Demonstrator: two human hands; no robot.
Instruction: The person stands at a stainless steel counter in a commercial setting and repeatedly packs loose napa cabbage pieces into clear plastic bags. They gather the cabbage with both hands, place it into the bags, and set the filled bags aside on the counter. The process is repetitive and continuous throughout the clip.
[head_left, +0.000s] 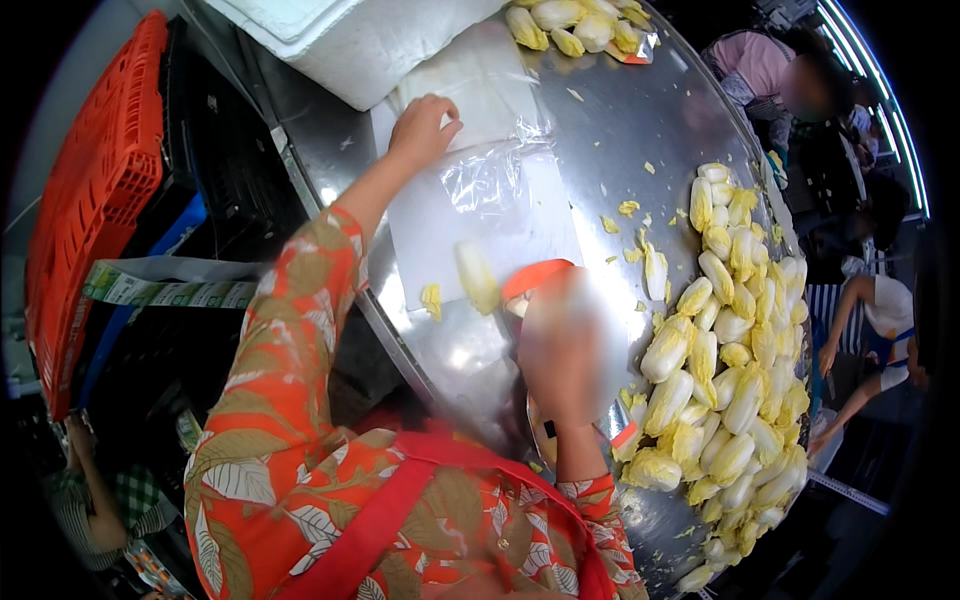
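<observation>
My left hand (424, 131) hovers over a stack of clear plastic bags (487, 176) with its thumb and fingers apart, holding nothing. A blurred patch covers much of my right hand (566, 352), which is at an orange-edged printed bag (536, 277); something pale shows at the bag's edge, and the grip is hidden. Between my hands, a small napa cabbage (477, 277), blurred, is at the edge of a white sheet (420, 255), beside a loose yellow leaf (431, 301). Right of my right hand lies a large heap of small napa cabbages (731, 390) on the steel table (592, 112).
A white foam box (375, 52) stands at the table's upper left. More cabbages (574, 22) lie at the top by another printed bag. Leaf scraps dot the steel. Orange and black crates (97, 195) and a label strip (176, 292) are at left. Several people are around the table.
</observation>
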